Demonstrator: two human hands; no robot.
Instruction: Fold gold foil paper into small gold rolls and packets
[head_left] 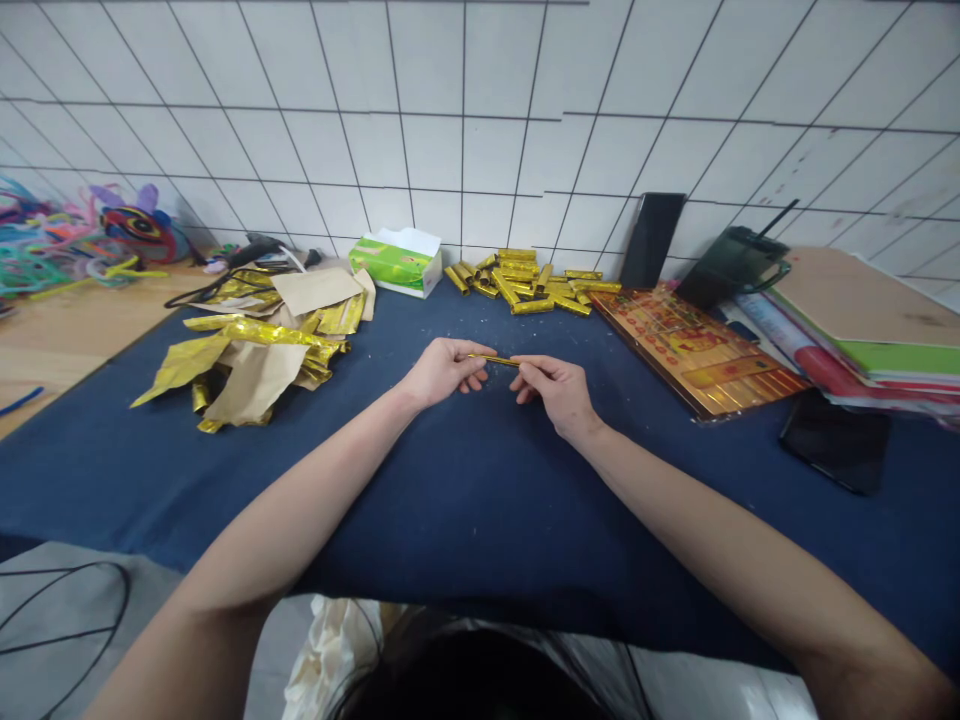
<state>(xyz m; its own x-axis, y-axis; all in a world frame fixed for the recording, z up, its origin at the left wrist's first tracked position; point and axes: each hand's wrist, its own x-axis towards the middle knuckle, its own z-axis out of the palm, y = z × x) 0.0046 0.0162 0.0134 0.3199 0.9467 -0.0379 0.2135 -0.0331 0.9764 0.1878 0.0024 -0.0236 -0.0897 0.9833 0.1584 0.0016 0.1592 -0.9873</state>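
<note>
Just a glossy gold strip [494, 359]

Tissue box [396, 264] left of rolls [517, 272]

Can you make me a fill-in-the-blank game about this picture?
1. The left hand and right hand hold opposite ____ of a thin, shiny gold piece.
2. The plain, dark fabric cloth beneath the hands is coloured ____.
3. The green-and-white tissue box stands to the ____ of the pile of small gold rolls.

Missing words: ends; blue; left.
</note>
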